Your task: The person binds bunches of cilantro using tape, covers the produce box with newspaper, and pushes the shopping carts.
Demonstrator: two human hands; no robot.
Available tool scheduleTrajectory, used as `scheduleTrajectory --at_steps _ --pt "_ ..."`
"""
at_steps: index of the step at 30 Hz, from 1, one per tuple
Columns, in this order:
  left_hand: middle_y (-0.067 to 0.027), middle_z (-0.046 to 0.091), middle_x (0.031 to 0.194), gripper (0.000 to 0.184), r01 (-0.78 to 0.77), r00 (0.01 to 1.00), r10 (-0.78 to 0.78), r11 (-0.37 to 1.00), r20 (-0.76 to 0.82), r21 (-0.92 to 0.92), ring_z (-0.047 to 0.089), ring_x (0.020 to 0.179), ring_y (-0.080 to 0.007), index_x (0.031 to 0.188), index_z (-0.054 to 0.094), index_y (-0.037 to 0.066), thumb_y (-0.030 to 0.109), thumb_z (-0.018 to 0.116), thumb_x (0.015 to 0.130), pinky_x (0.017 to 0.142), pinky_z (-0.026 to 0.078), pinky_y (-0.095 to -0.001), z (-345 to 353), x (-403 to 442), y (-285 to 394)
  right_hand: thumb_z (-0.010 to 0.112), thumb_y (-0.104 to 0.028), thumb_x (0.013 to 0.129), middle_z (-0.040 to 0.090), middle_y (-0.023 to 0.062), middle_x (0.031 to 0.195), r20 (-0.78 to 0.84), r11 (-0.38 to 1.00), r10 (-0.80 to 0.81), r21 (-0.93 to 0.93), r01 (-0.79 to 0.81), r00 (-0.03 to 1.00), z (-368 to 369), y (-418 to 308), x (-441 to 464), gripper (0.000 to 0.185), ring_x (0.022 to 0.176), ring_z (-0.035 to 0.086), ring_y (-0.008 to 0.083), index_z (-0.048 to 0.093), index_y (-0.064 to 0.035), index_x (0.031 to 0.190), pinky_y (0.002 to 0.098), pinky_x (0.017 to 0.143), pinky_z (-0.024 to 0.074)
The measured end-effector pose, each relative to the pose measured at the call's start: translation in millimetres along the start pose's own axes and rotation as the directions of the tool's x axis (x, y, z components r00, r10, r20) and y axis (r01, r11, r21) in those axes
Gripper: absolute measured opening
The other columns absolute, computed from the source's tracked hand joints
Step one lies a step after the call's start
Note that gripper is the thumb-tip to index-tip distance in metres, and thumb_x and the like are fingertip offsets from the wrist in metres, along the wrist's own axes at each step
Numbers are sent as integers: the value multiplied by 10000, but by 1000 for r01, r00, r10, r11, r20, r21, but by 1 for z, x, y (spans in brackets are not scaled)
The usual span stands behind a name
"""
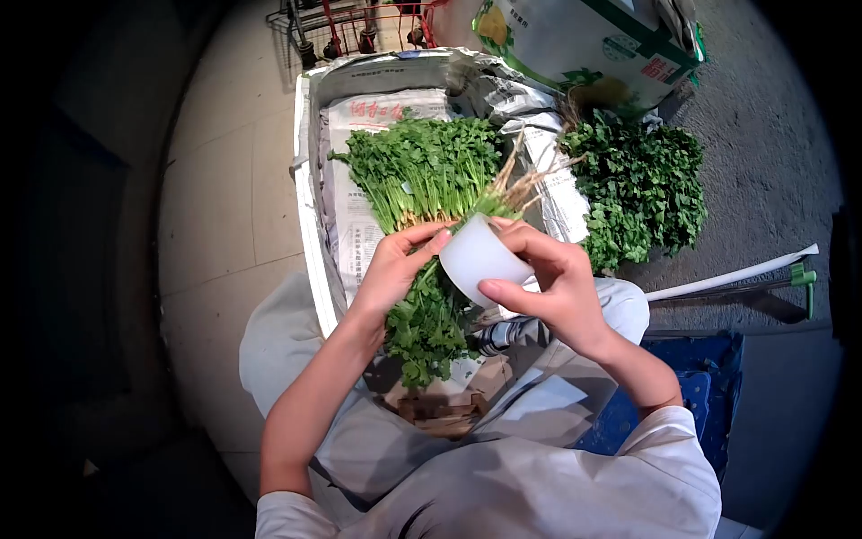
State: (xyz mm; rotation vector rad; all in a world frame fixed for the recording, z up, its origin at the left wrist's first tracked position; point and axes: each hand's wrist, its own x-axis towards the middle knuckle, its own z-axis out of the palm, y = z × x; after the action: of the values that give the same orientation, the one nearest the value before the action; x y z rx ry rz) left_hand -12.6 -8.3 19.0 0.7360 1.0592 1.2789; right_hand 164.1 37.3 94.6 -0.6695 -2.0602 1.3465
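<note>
Stems could be bruised if the bunch (426,314), pinched at its stems by the closed fingers of the left hand (388,271), is squeezed too hard; roots (519,190), splayed just beyond the fingertips, could be snagged by the roll (478,259), apparently tape, gripped between right hand (567,292) thumb and fingers. Stacked greens (431,171) are seen past the left fingers. The roll's free end cannot be made out; the bunch's middle is hidden behind it.
</note>
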Motion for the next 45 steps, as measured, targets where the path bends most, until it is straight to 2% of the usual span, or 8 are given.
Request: scheduleTrajectory --at_steps 3,8,16,23,25,32,36,45 --pt "-31 618 874 302 5 1000 -7 982 -14 -188 571 726 -58 1049 588 10 237 576 850 612 464 -183 -7 2 4 708 -130 704 592 41 812 -49 959 154 246 -137 987 -3 -7 -13 248 772 528 74 584 8 868 222 707 419" --pt "-57 624 818 298 74 980 14 898 196 -435 603 655 -100 1070 555 -11 204 549 863 574 505 -216 -7 -5 10 714 -157 706 591 50 733 20 960 267 87 -268 964 -15 -7 -19 244 663 528 68 594 17 827 214 623 422" --pt "-77 601 791 258 145 963 -77 956 258 -255 591 618 -133 1004 519 -11 203 546 862 543 492 -243 -1 -5 8 696 -171 727 627 70 756 62 919 361 -196 -343 930 -18 28 -22 236 623 567 109 623 0 872 265 587 461" --pt "11 574 805 321 152 850 -240 964 469 219 506 745 -47 894 532 63 310 686 760 644 377 -189 0 5 -15 555 12 776 529 120 1155 391 975 68 -220 21 918 -39 67 3 411 1111 484 217 502 -42 1179 311 925 399" --pt "-3 573 865 391 220 830 -336 931 445 292 511 775 -71 980 533 26 312 684 762 687 386 -193 -4 8 -13 546 -18 809 496 124 1204 547 886 304 138 -442 780 -50 70 8 497 1156 440 201 383 -23 1279 313 964 358" --pt "-88 555 1049 571 217 784 -325 942 528 258 513 980 -135 1178 424 -73 272 659 789 865 391 -265 1 7 -19 526 -166 864 357 121 1340 860 681 211 211 -701 464 -66 86 38 602 1230 346 187 215 -14 1358 317 1040 233" --pt "-45 553 1114 464 204 872 -331 915 360 349 510 991 -103 1188 462 1 185 642 802 876 395 -247 4 5 -8 500 -288 884 329 138 1356 882 873 219 15 -488 418 -59 45 61 594 1248 303 175 258 5 1341 303 1025 229" --pt "-59 622 944 278 114 993 -114 989 9 -90 591 805 -83 1111 533 -12 133 493 877 716 461 -197 -2 3 2 716 -196 713 597 46 884 441 946 318 -89 -311 839 -26 -20 48 451 835 544 95 549 45 1057 233 733 433"
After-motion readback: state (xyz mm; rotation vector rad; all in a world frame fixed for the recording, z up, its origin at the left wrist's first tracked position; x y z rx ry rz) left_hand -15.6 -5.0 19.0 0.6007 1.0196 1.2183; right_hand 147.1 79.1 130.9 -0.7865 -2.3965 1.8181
